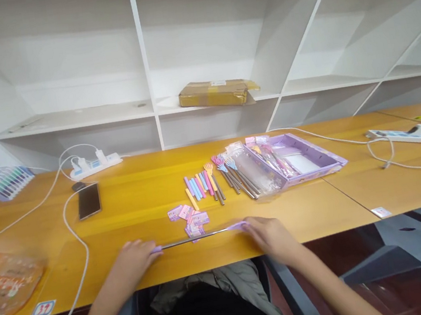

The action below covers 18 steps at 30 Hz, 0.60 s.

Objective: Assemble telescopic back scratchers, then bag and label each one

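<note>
Between my two hands a telescopic back scratcher (193, 239) is stretched out level above the table's front part. My left hand (141, 256) is closed around its purple handle end. The fingers of my right hand (269, 234) pinch the purple claw head at the other end. Just behind the rod lie several small printed cards (194, 221) in a loose pile. Further back are several coloured handle sleeves (200, 184), and beside them metal rods with claw heads (233, 174) in pink, blue and orange.
A purple display box (310, 155) holds packaged pieces, with clear plastic bags (259, 174) leaning by it. A phone (88, 200), white power strips (95, 165) and cables lie about. An orange package (7, 285) sits at left. On the shelf rests a cardboard box (216, 93).
</note>
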{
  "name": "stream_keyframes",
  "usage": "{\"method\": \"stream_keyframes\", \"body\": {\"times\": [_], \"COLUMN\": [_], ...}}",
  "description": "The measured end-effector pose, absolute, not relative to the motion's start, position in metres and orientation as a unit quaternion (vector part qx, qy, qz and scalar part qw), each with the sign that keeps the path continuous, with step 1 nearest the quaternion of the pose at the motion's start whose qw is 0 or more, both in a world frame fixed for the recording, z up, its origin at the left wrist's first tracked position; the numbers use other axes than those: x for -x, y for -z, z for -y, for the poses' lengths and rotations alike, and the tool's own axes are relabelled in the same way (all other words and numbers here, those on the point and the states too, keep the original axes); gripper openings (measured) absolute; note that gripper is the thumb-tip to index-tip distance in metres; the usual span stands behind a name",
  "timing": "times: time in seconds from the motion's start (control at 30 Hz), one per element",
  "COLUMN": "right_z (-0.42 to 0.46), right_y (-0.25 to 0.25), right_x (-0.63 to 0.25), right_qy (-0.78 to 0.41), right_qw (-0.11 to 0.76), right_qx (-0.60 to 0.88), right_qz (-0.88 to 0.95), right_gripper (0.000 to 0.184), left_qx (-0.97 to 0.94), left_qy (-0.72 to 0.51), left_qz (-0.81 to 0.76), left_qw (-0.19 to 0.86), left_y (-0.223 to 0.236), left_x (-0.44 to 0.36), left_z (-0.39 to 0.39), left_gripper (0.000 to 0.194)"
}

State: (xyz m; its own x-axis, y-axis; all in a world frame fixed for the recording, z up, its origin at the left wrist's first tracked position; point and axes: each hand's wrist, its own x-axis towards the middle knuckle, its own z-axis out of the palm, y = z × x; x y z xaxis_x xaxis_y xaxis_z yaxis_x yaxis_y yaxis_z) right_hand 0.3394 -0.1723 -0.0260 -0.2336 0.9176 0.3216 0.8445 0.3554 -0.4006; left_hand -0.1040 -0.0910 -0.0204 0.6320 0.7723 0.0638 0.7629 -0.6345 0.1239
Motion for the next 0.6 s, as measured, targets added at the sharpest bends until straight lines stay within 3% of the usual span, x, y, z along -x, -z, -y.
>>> {"method": "stream_keyframes", "body": {"times": [0.13, 0.23, 0.37, 0.6], "right_z": [0.197, 0.210, 0.213, 0.211], "right_y": [0.011, 0.014, 0.038, 0.065], "right_x": [-0.457, -0.509, -0.513, -0.508], "right_qy": [-0.019, -0.019, -0.075, -0.076], "right_qw": [0.328, 0.324, 0.303, 0.338], "right_qx": [0.627, 0.687, 0.711, 0.744], "right_qz": [0.706, 0.650, 0.631, 0.571], "right_gripper": [0.042, 0.045, 0.046, 0.049], "left_qx": [-0.887, -0.886, -0.876, -0.888], "left_qy": [-0.095, -0.101, -0.115, -0.150], "left_qz": [-0.452, -0.453, -0.468, -0.432], "left_qw": [0.007, 0.011, 0.009, -0.034], "left_y": [0.011, 0.014, 0.027, 0.043], "left_x": [0.195, 0.219, 0.199, 0.187], "left_z": [0.086, 0.092, 0.096, 0.096], "left_gripper": [0.051, 0.055, 0.057, 0.057]}}
